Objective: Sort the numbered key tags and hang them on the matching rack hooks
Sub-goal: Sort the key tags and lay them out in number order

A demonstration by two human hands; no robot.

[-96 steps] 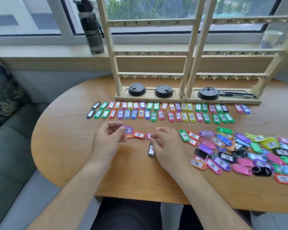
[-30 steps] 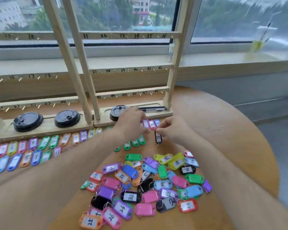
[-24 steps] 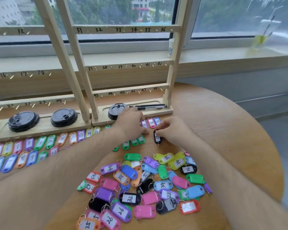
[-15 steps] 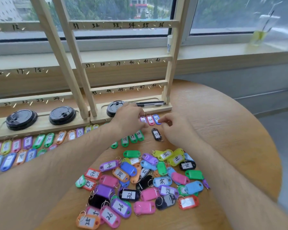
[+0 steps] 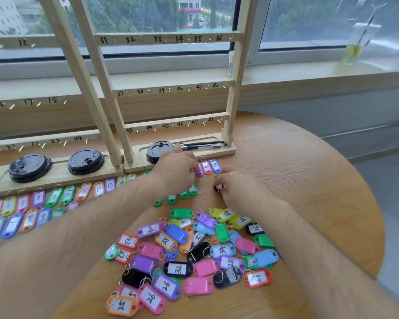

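Note:
Two wooden racks (image 5: 175, 125) with numbered hooks stand at the table's back. In front of them lie rows of sorted key tags (image 5: 53, 196). My left hand (image 5: 175, 172) rests at the right end of the rows, fingertips pinching a purple tag (image 5: 199, 172) beside the pink tag 22 (image 5: 206, 166) and blue tag 23 (image 5: 214, 165). My right hand (image 5: 237, 189) holds a black tag (image 5: 218, 187) down on the table just right of the green tags (image 5: 184, 193). A heap of unsorted tags (image 5: 189, 254) lies nearer to me.
Black cup lids (image 5: 85, 161) and two pens (image 5: 203, 145) sit in the rack bases. A drink cup with a straw (image 5: 355, 48) stands on the windowsill at the right. The round table's edge (image 5: 364, 192) curves close on the right.
The view swung right from the left rows to the right end. Both hands carried tags there; the black tag went from hanging in my right fingers down onto the table.

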